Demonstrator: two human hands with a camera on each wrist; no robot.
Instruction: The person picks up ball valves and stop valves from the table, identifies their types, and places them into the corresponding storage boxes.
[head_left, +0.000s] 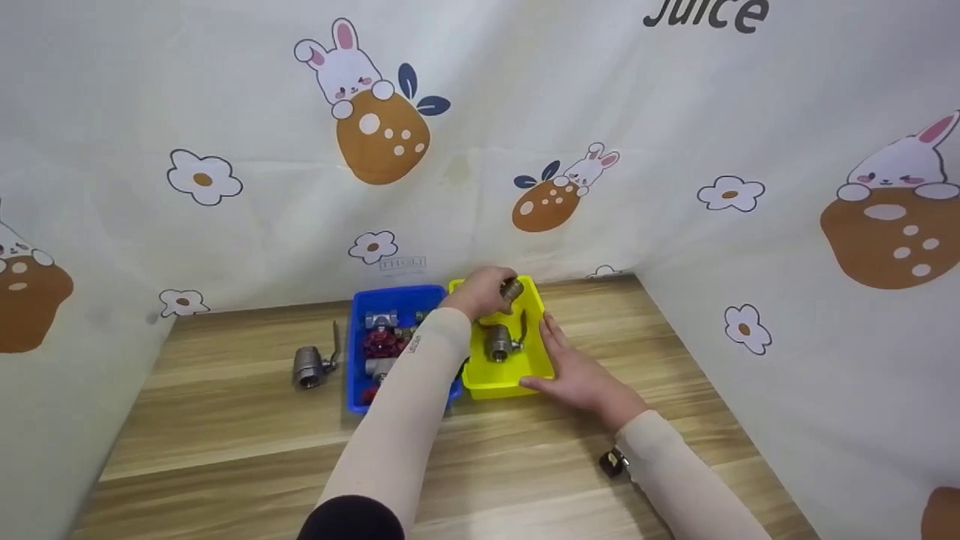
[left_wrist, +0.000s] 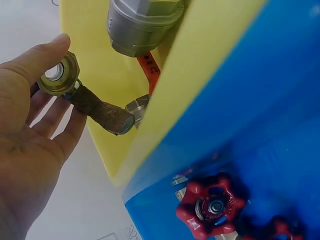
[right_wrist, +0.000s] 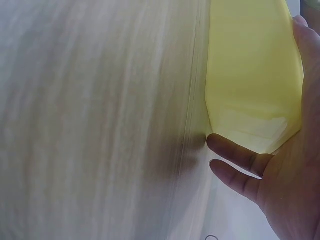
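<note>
My left hand (head_left: pixel 480 294) pinches a small brass ball valve (left_wrist: pixel 59 80) between thumb and fingers, over the far part of the yellow bin (head_left: pixel 504 391). In the left wrist view, the valve's brown lever handle (left_wrist: pixel 102 112) points toward the bin, its round opening facing the camera. A larger steel ball valve (head_left: pixel 498 341) sits inside the yellow bin, its lever upright along the right. The right hand (head_left: pixel 585 375) rests against the bin's right side, fingers extended and thumb by the near corner. Part of its side shows in the right wrist view as a yellow wall (right_wrist: pixel 255 75).
To the left, against the yellow bin, stands a blue bin (head_left: pixel 401 298) holding several valves, some with red handwheels (left_wrist: pixel 212 206). Another steel ball valve (head_left: pixel 307 367) stands on the wooden table (head_left: pixel 225 420) left of it. A printed curtain (head_left: pixel 480 135) hangs behind and along both sides.
</note>
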